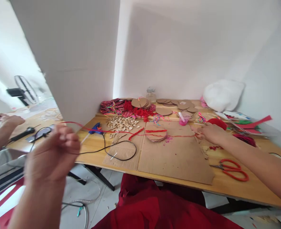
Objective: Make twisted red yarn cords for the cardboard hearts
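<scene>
I take the cardboard sheet as my landmark. The red string crosses its upper part from side to side. My left hand is raised to the left of the sheet; its curled fingers seem closed on the string, though blurred. My right hand is at the sheet's right edge, fingertips together and pinching the string. I think an even, gentle pull serves best, with the line lifted above the stacked discs on the sheet. Left of the sheet, the blue glue gun and its black cord could catch it. At the lower right edge, the scissors ask for care of my forearm. The front side gives more room.
</scene>
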Demonstrator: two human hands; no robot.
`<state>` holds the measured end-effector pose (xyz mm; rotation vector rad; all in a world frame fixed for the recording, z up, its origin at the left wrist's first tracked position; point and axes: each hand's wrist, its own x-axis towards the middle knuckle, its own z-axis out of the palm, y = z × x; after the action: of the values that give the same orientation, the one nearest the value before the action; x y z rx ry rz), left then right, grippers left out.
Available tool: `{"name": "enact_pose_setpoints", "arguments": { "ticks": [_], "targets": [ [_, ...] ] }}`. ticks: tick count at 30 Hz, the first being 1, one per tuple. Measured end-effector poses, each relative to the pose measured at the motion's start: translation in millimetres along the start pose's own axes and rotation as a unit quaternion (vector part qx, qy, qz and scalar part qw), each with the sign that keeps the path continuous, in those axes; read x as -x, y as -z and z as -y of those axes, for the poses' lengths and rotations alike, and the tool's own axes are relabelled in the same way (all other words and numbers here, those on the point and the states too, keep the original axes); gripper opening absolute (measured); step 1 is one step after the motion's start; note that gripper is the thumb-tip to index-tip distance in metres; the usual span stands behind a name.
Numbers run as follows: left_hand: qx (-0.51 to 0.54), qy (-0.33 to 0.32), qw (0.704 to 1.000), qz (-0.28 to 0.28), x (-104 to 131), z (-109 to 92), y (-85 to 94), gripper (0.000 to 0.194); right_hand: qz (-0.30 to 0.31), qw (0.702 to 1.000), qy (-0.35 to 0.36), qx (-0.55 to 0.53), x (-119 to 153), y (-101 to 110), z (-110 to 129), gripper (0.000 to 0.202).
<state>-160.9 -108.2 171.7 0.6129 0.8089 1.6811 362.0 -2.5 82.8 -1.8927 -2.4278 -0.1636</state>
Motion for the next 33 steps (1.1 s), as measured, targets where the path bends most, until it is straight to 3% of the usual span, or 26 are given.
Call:
{"name": "enact_pose_setpoints", "arguments": {
  "ticks": [2, 4, 6, 8, 10, 12, 13, 15, 18, 20, 27, 33],
  "targets": [
    [-0.005, 0.006, 1.0, 0.024, 12, 20, -25.2, 0.017, 0.01, 0.999, 0.016, -0.04, -5, 9, 20, 0.012],
    [-0.042, 0.063, 0.989, 0.126, 19, 39, -38.6, 0.01, 0.007, 0.994, 0.054, -0.098, -9, 27, 59, 0.033],
    [-0.05, 0.096, 0.969, 0.22, 23, 53, -44.7, 0.015, 0.011, 0.973, 0.11, -0.2, -5, 50, 114, 0.044],
    [-0.047, 0.115, 0.951, 0.284, 27, 62, -48.3, 0.017, 0.054, 0.853, 0.149, -0.497, 5, 73, 175, 0.044],
    [-0.042, 0.122, 0.939, 0.319, 30, 66, -51.0, 0.018, 0.096, 0.732, 0.174, -0.652, 15, 88, 228, 0.042],
    [-0.037, 0.121, 0.934, 0.333, 32, 66, -52.1, 0.016, 0.13, 0.654, 0.205, -0.717, 22, 92, 260, 0.04],
    [-0.035, 0.122, 0.934, 0.333, 32, 66, -51.7, 0.016, 0.137, 0.634, 0.212, -0.731, 24, 90, 267, 0.037],
    [-0.03, 0.125, 0.939, 0.318, 31, 66, -49.4, 0.015, 0.113, 0.639, 0.209, -0.732, 22, 81, 267, 0.03],
    [-0.017, 0.139, 0.949, 0.282, 30, 68, -46.2, 0.018, 0.016, 0.693, 0.193, -0.695, 14, 62, 252, 0.027],
    [-0.007, 0.154, 0.952, 0.265, 29, 72, -47.1, 0.02, -0.03, 0.711, 0.189, -0.677, 11, 51, 243, 0.026],
    [0.037, 0.15, 0.961, 0.23, 21, 91, -67.5, 0.02, -0.09, 0.805, 0.175, -0.56, 25, 22, 237, 0.025],
    [0.034, 0.137, 0.97, 0.198, 11, 106, -79.6, 0.017, -0.12, 0.848, 0.159, -0.49, 38, 10, 228, 0.024]
  ]
}}
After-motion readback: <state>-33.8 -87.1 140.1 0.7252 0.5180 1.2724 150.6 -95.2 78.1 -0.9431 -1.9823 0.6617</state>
